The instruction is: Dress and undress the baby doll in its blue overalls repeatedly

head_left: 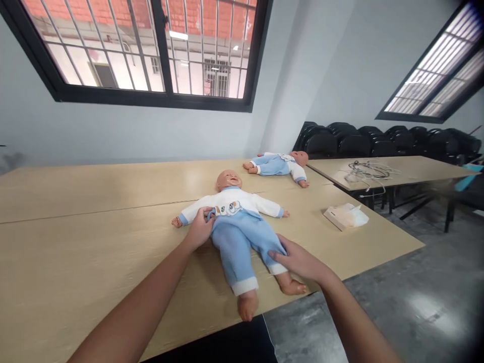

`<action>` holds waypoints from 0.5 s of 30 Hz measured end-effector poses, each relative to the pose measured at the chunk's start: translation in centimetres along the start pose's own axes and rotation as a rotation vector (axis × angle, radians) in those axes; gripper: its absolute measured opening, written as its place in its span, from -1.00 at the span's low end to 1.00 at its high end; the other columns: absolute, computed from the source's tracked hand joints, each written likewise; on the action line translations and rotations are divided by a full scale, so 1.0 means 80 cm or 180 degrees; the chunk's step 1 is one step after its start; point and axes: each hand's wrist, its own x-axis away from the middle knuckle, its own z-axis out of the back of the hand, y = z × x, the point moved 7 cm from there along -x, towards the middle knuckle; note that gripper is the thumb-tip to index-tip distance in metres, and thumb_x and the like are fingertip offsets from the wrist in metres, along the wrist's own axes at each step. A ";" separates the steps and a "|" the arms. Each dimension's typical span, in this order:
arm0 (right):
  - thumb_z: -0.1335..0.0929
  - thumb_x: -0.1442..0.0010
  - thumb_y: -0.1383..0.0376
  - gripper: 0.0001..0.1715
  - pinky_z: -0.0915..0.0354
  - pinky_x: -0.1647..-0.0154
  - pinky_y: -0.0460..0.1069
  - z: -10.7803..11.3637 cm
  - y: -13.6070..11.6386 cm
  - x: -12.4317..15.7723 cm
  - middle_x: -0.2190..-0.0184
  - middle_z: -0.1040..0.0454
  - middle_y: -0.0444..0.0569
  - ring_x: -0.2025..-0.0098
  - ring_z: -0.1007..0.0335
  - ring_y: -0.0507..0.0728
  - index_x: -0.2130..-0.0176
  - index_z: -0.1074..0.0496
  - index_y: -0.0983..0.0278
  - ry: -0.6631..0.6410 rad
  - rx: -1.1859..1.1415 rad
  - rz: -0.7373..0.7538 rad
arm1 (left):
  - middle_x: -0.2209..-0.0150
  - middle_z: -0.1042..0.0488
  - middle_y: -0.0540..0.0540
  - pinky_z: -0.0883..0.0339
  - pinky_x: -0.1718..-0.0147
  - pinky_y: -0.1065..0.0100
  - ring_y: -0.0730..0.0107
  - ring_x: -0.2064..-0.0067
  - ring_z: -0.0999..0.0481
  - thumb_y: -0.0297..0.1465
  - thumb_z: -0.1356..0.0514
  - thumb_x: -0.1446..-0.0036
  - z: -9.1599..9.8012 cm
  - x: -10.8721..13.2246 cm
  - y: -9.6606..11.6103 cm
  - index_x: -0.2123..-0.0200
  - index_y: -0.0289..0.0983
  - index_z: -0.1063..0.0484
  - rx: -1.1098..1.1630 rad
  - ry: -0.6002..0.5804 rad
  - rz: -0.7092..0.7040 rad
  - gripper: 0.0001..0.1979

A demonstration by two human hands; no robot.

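A baby doll (231, 201) lies on its back on the wooden table (75, 237), head away from me, feet near the front edge. It wears a white top and light blue trousers (236, 242). My left hand (199, 229) grips the waistband of the trousers at the doll's right hip. On the trouser leg near the doll's left ankle, my right hand (298, 261) pinches the blue cloth just above the white cuff. Both bare feet stick out past the cuffs.
A second doll (278, 164) in the same clothes lies farther back on the table. A tissue pack (345, 216) sits to the right. Another table (408, 169) holds tangled cables (368, 171). Black chairs (378, 141) line the wall.
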 end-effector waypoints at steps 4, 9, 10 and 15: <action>-0.28 -0.36 -0.12 -0.17 -0.13 -0.40 0.35 0.012 -0.033 -0.019 -0.37 -0.29 0.22 -0.39 -0.20 0.48 -0.41 -0.19 0.24 0.0557 0.0906 0.0049 | 0.09 -0.58 -0.21 -0.38 0.06 0.20 0.16 0.08 -0.55 -0.18 -0.41 -0.06 0.015 0.012 0.000 0.08 -0.25 -0.46 -0.0211 0.0207 -0.0034 -0.58; -0.26 -0.42 -0.01 -0.33 -0.17 -0.35 0.29 -0.013 -0.133 -0.099 -0.25 -0.39 0.24 -0.32 -0.26 0.41 -0.35 -0.30 0.26 0.0603 0.1518 0.1024 | 0.21 -0.60 -0.12 -0.40 0.21 0.27 0.23 0.20 -0.57 -0.10 -0.38 -0.08 0.019 0.018 0.014 0.15 -0.24 -0.48 -0.0234 0.0302 -0.0174 -0.60; -0.27 -0.42 0.02 -0.38 -0.19 -0.33 0.28 -0.022 -0.150 -0.120 -0.23 -0.42 0.23 -0.30 -0.28 0.39 -0.31 -0.34 0.26 0.0511 0.1594 0.1223 | 0.22 -0.59 -0.11 -0.41 0.23 0.28 0.24 0.21 -0.57 -0.09 -0.36 -0.10 0.018 0.018 0.017 0.13 -0.23 -0.47 -0.0199 0.0310 -0.0232 -0.60; -0.32 -0.37 0.18 -0.53 -0.24 -0.25 0.19 -0.069 -0.175 -0.209 -0.12 -0.55 0.21 -0.18 -0.40 0.34 -0.17 -0.48 0.34 -0.0128 0.2042 0.1555 | 0.21 -0.56 -0.11 -0.43 0.19 0.30 0.28 0.19 -0.57 -0.12 -0.36 -0.13 0.017 0.020 0.025 0.07 -0.24 -0.43 -0.0028 0.0301 -0.0462 -0.59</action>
